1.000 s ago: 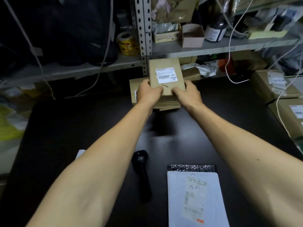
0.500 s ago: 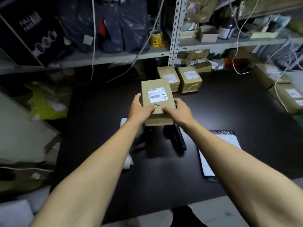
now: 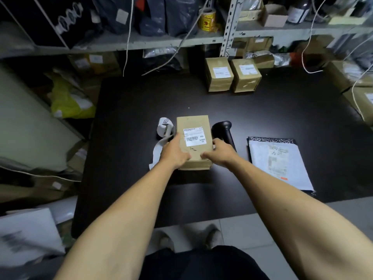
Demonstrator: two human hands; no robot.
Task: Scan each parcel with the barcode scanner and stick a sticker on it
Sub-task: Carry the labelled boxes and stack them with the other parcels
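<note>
A brown cardboard parcel point(image 3: 193, 138) sits near the middle of the black bench point(image 3: 262, 110), label side up, its white barcode label point(image 3: 195, 136) facing the camera. The left hand point(image 3: 175, 152) grips the parcel's near left corner, thumb lying on the top face and the other fingers wrapped down the left side. The right hand point(image 3: 220, 153) grips the near right corner in the same manner, thumb on top and fingers curled along the right side. Whether the parcel's base is fully in contact with the bench cannot be told. Just left of the parcel lies a roll of white stickers point(image 3: 165, 128), with a loose strip trailing toward the person beneath the left hand. Just right of the parcel lies the black barcode scanner point(image 3: 223, 130), its head pointing away from the person and its handle partly covered by the right hand. Further right of the parcel, well apart from it, a white mailer bag point(image 3: 280, 164) lies flat with a printed label on top. Beyond the parcel, at the far edge of the bench, two similar brown boxes point(image 3: 232, 74) stand side by side, touching, each bearing a white label. Metal shelving point(image 3: 228, 27) holding bags, cartons and a yellow tape roll point(image 3: 207, 19) rises behind them.
</note>
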